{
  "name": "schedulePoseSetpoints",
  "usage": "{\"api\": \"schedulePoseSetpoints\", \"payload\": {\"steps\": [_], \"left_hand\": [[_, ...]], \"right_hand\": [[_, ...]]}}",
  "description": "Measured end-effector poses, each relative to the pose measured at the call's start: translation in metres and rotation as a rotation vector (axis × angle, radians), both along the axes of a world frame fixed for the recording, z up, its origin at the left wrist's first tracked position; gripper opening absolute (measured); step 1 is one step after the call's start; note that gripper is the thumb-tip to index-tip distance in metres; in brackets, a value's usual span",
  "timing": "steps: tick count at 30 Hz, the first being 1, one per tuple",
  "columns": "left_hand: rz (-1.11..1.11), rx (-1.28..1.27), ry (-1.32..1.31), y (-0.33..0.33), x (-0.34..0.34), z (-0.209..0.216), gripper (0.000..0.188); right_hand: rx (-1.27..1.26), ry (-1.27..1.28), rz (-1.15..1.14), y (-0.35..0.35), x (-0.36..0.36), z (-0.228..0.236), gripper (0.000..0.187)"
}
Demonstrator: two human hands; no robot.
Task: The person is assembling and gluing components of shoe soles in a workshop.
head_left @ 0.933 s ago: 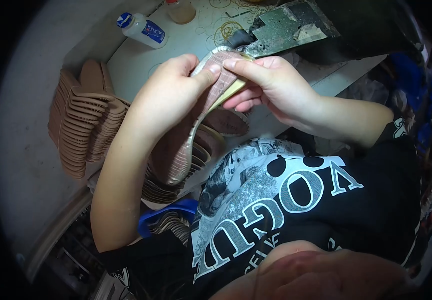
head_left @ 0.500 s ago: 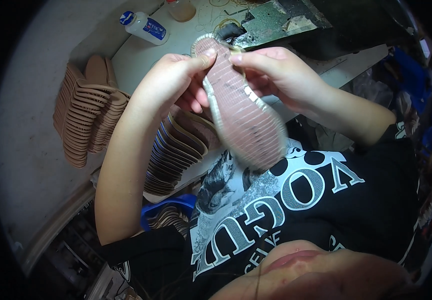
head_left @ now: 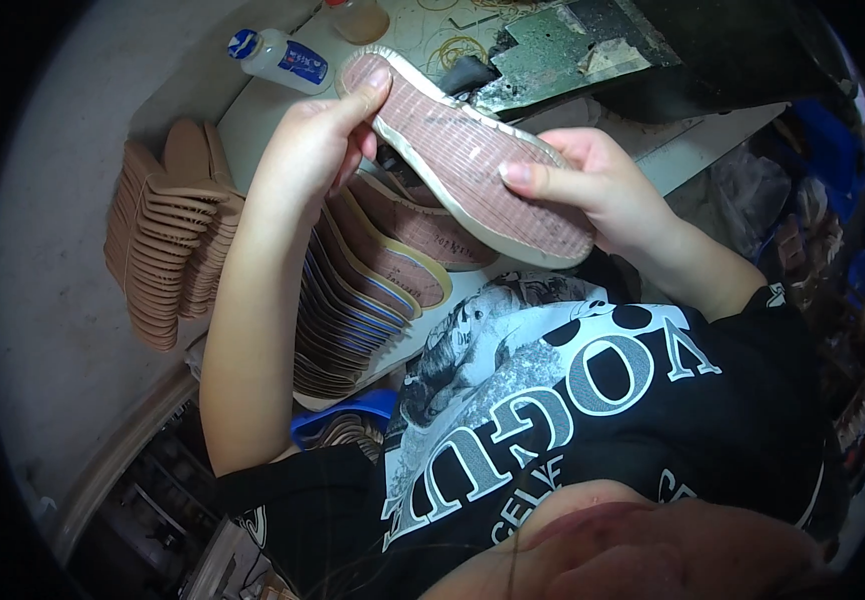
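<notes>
Between both hands I hold a shoe insole [head_left: 453, 150], its pinkish-brown ribbed face up and a pale wrapped edge all round. My left hand [head_left: 338, 125] grips the narrow end, thumb on top and fingers curled beneath. At the wide end my right hand [head_left: 593, 190] is closed on it, thumb pressed on the ribbed face and the other fingers mostly hidden underneath. Below the insole, a fanned row of similar insoles [head_left: 368, 290] lies on the table beside my left forearm, partly covered by the held one.
Tall stacks of tan insoles [head_left: 158, 240] stand by the wall at left. A white bottle with a blue cap [head_left: 283, 60] and a jar of amber liquid [head_left: 358, 20] are at the back. A green, stained board [head_left: 563, 60] lies far right. A blue basin [head_left: 353, 415] sits below the table edge.
The insole has turned so its wide end points further right. My right hand has slid from near the narrow end to the wide end; my left hand has moved slightly left with it.
</notes>
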State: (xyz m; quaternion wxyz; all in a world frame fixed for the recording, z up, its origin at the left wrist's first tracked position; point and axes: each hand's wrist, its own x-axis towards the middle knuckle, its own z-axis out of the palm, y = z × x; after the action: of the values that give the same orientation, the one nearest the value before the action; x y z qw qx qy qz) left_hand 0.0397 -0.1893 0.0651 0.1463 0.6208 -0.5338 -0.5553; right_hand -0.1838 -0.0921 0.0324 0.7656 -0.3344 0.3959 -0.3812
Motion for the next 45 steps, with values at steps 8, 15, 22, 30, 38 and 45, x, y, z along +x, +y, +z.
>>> {"api": "schedulePoseSetpoints", "payload": {"steps": [8, 15, 22, 30, 38, 45], "left_hand": [[0.503, -0.054, 0.596, 0.035, 0.002, -0.017, 0.026], [0.423, -0.316, 0.744, 0.103, 0.010, -0.019, 0.018], [0.402, -0.522, 0.722, 0.121, -0.003, -0.016, 0.014], [0.357, -0.611, 0.490, 0.126, -0.009, -0.010, 0.013], [0.402, -0.381, 0.793, 0.128, -0.003, -0.008, 0.017], [0.417, -0.500, 0.703, 0.130, -0.010, -0.007, 0.018]], "right_hand": [[-0.088, -0.055, 0.157, 0.005, 0.049, 0.001, 0.028], [-0.693, 0.438, 0.014, -0.004, 0.050, 0.016, 0.021], [-1.125, 0.620, 0.204, -0.025, 0.040, 0.023, 0.014], [-1.553, 0.971, 0.385, -0.035, 0.042, 0.046, 0.020], [-0.450, 0.359, 0.605, -0.043, 0.033, 0.039, 0.017], [-0.591, 0.430, 0.606, -0.046, 0.031, 0.043, 0.016]]}}
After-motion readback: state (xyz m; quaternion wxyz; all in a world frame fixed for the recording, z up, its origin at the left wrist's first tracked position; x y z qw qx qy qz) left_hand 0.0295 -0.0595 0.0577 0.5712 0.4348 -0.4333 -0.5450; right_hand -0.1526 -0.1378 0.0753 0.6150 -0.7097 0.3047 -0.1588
